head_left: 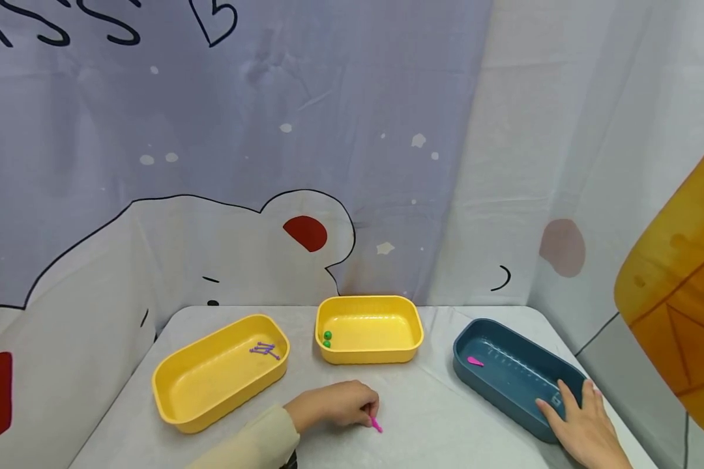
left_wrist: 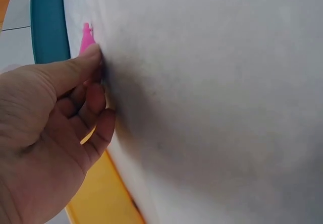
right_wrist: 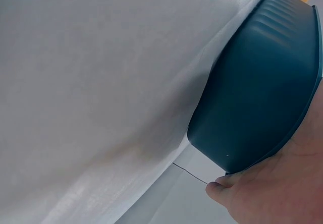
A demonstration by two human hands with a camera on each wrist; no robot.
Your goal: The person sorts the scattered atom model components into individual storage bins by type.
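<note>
My left hand [head_left: 340,402] pinches a small pink plastic piece [head_left: 376,425] between thumb and fingertips, close over the white tabletop. In the left wrist view this pink piece [left_wrist: 87,40] tapers to a narrow knobbed tip; the fingers hide its other end. My right hand [head_left: 589,426] rests over the near right end of a dark blue bin [head_left: 504,394], its fingers fairly straight and spread at the rim. Another pink piece [head_left: 475,361] lies inside that bin, toward its far left end. The right wrist view shows the bin's outer wall [right_wrist: 257,88] beside the hand [right_wrist: 282,183].
A yellow bin [head_left: 196,384] at the left holds several thin purple pieces [head_left: 264,350]. Another yellow bin [head_left: 369,356] stands at the back middle with two small green balls [head_left: 327,335] at its left side. A printed curtain [head_left: 387,163] hangs behind the table.
</note>
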